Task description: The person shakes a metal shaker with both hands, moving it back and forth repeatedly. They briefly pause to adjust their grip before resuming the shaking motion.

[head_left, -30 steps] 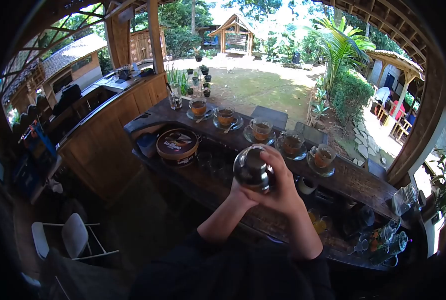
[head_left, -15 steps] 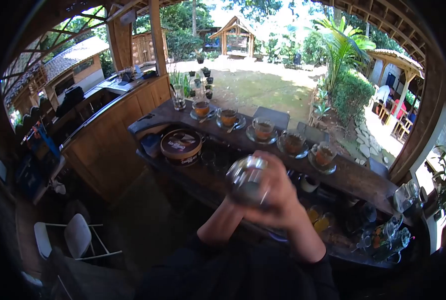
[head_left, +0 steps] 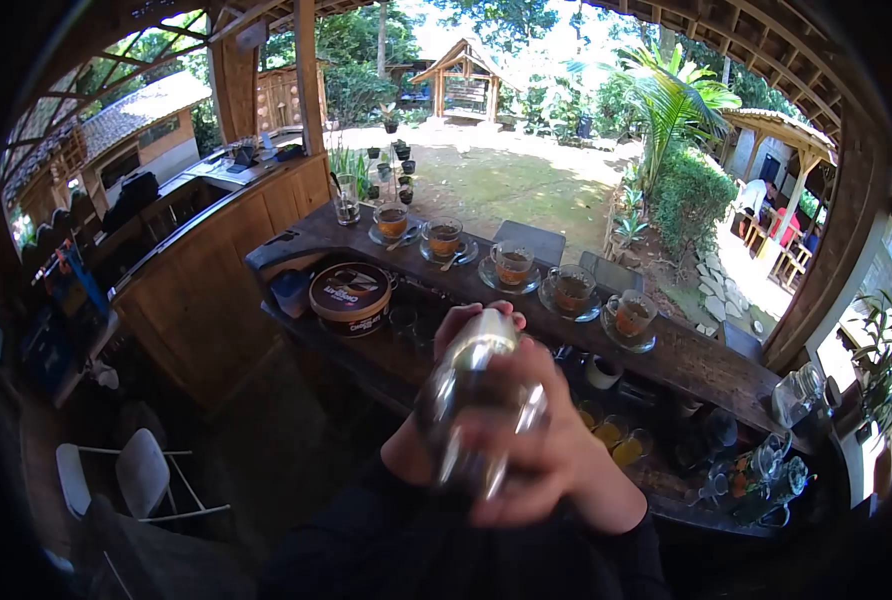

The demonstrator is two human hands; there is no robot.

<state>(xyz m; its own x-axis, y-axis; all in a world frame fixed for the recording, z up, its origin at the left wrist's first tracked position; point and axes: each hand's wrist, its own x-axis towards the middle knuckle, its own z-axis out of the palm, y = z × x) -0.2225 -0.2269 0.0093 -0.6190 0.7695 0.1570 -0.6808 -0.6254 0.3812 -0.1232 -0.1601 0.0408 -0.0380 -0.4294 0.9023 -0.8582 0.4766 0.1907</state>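
Observation:
A shiny metal cocktail shaker (head_left: 456, 385), blurred by motion, is held in front of my body, tilted, above the near side of the wooden counter. My right hand (head_left: 541, 440) wraps around its near side, fingers spread over the metal. Only some fingertips of my left hand (head_left: 454, 325) show near the shaker's upper end; the palm is hidden behind it. Beyond the shaker, several glass cups of amber drink, including a middle cup (head_left: 512, 263), stand on saucers along the raised counter ledge (head_left: 706, 360).
A round brown tub (head_left: 350, 298) sits on the lower shelf at left. Several glasses of orange drink (head_left: 629, 448) stand to the right, near glass jugs (head_left: 766, 470). White folding chairs (head_left: 141, 470) are at lower left. People (head_left: 756, 200) sit in the distance at right.
The shaker has shifted down and toward me and turned, so more of its length shows. Both hands have moved with it, still gripping. The view has shifted slightly.

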